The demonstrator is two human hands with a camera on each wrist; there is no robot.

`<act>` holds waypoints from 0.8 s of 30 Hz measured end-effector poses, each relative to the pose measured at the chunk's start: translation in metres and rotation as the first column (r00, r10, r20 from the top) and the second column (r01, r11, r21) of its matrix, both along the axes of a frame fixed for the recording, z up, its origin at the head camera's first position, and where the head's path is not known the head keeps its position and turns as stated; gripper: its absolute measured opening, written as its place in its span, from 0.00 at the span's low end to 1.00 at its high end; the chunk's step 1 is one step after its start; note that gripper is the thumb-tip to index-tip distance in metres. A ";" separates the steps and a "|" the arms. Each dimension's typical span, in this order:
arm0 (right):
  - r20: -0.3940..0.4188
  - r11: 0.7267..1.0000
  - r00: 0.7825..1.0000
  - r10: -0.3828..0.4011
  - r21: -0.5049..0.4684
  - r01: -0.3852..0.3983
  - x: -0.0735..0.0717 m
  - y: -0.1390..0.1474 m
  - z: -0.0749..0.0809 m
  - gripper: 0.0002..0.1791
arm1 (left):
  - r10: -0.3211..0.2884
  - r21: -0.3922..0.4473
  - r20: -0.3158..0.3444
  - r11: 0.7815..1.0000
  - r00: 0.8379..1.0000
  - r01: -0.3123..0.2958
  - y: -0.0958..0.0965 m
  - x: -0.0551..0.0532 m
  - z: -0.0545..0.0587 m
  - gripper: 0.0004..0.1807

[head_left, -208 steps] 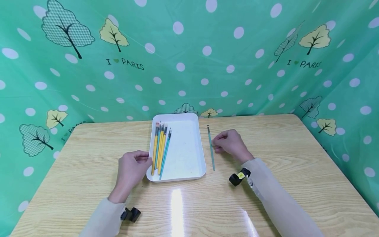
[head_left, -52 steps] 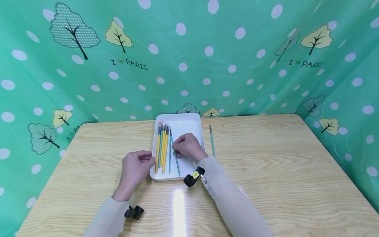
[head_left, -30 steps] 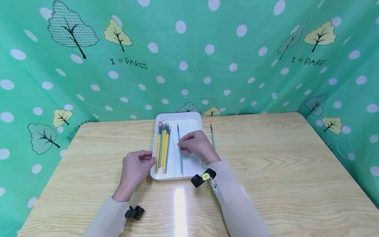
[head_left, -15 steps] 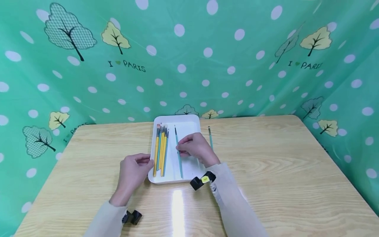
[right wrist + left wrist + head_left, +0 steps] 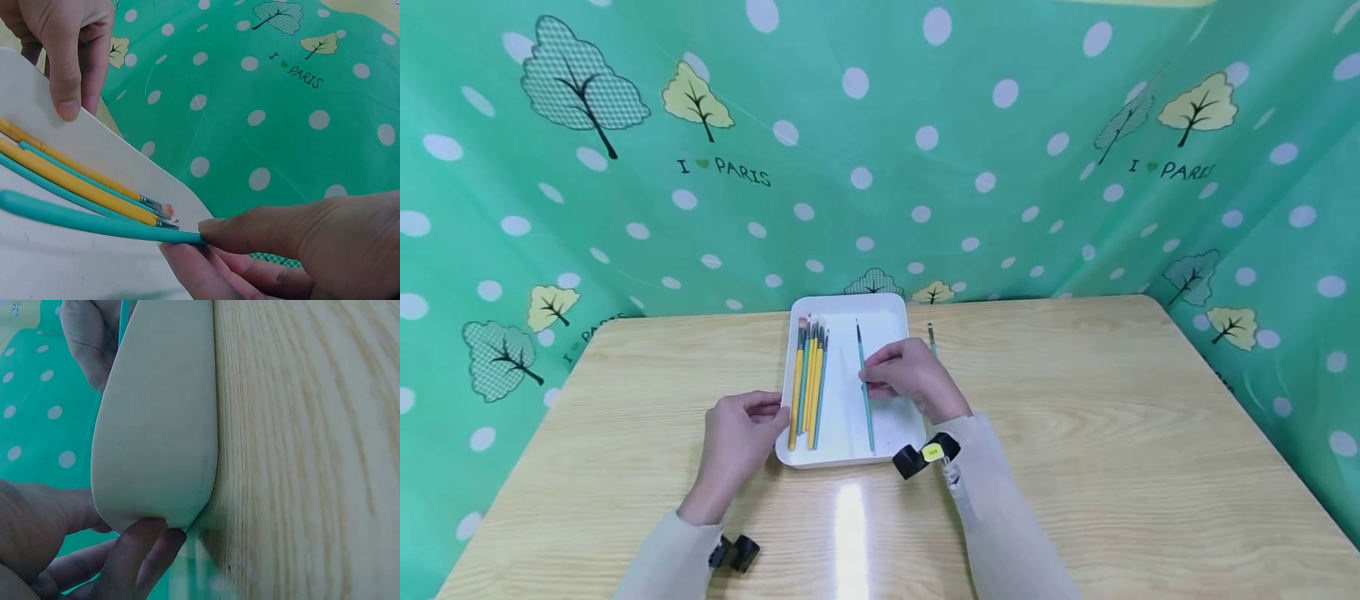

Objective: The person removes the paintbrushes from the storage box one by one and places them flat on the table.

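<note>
Between thumb and fingers, my right hand (image 5: 916, 382) pinches a teal-handled paintbrush (image 5: 869, 421), held over the right half of a white tray (image 5: 895, 433) with its bristles pointing away. The right wrist view shows this teal paintbrush (image 5: 81, 222) nearest the camera, its bristle end hidden by the fingers. My left hand (image 5: 737, 437) holds the tray's left side, thumb over the rim; in the left wrist view, fingers touch the tray's outer wall (image 5: 156, 412). Along the tray's left side lie several yellow-handled paintbrushes (image 5: 796, 392) and teal ones, side by side, bristles away.
Another teal paintbrush (image 5: 932, 337) lies on the wooden table (image 5: 1112, 433) right of the tray, mostly hidden behind my right hand. A green dotted cloth (image 5: 820, 167) hangs behind the table, close to the tray's far end.
My right hand came from the table right of the tray into it, then shifted the pinched teal paintbrush rightward, away from the other paintbrushes. My left hand stays on the tray's left side.
</note>
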State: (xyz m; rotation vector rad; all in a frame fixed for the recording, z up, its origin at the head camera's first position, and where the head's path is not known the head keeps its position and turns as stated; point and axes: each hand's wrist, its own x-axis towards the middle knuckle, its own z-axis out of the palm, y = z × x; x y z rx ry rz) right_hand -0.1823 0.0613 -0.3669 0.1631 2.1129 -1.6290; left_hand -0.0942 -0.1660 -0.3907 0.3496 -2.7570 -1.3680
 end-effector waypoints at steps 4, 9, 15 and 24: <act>0.001 1.000 1.000 -0.003 0.000 0.003 0.000 0.003 -0.001 0.07 | 0.004 -0.013 -0.005 1.000 1.000 -0.004 0.000 0.000 -0.002 0.15; 0.009 1.000 1.000 -0.020 0.019 0.019 -0.002 0.009 0.001 0.08 | -0.001 0.000 -0.001 1.000 1.000 0.001 0.001 0.000 -0.001 0.15; -0.004 0.999 1.000 -0.028 -0.036 0.028 -0.004 0.017 0.007 0.08 | -0.003 0.002 -0.004 1.000 1.000 0.003 0.001 -0.002 0.002 0.16; 0.000 0.999 0.999 -0.043 -0.026 0.043 -0.003 0.030 0.010 0.10 | -0.001 -0.004 0.014 1.000 1.000 0.001 0.001 0.000 0.000 0.16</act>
